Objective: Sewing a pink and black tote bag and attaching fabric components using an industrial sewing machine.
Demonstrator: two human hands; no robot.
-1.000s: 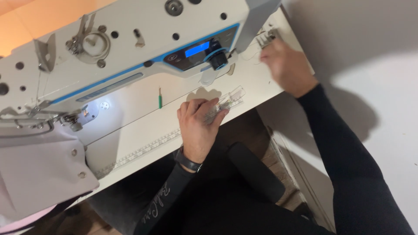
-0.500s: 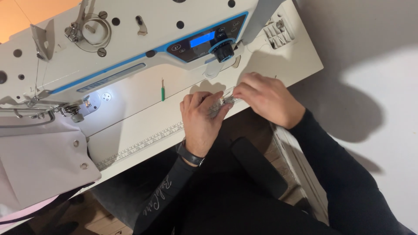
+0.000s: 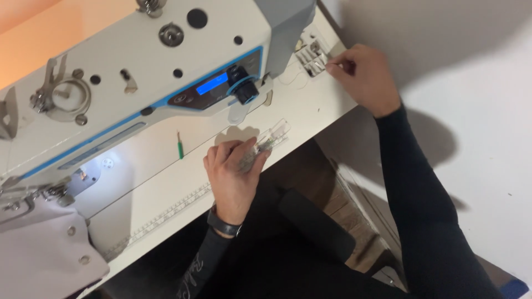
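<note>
While the white industrial sewing machine [image 3: 138,83] fills the ten o'clock part of the view, the left hand [image 3: 235,171] lies near the middle, on the front edge of the white laminate desk [image 3: 166,194]. Its grip is clamped on a small clear plastic case [image 3: 269,141], which points out toward one o'clock from between thumb and fingers and rests low against the desk. The right hand [image 3: 363,77] is well apart from it, at one o'clock, at the desk's far corner. Its fingertips are pinched together just beside a small clear compartment tray [image 3: 311,58]; whether anything sits between them cannot be told.

A slim green tool [image 3: 179,145] lies on the desk at eleven o'clock from the left hand, near it but not touching. A printed ruler strip [image 3: 166,213] runs along the front edge of the desk toward eight o'clock. The machine carries a blue lit screen [image 3: 211,86] and a black and blue round knob [image 3: 242,88], and a small lamp brightens the desk at nine o'clock. Pale grey fabric [image 3: 39,260] lies at eight o'clock. Past the desk, from one to four o'clock, a white wall [image 3: 476,111] bears the shadow of the arm. Both arms wear black sleeves, and a dark watch [image 3: 223,226] sits on the left wrist.
</note>
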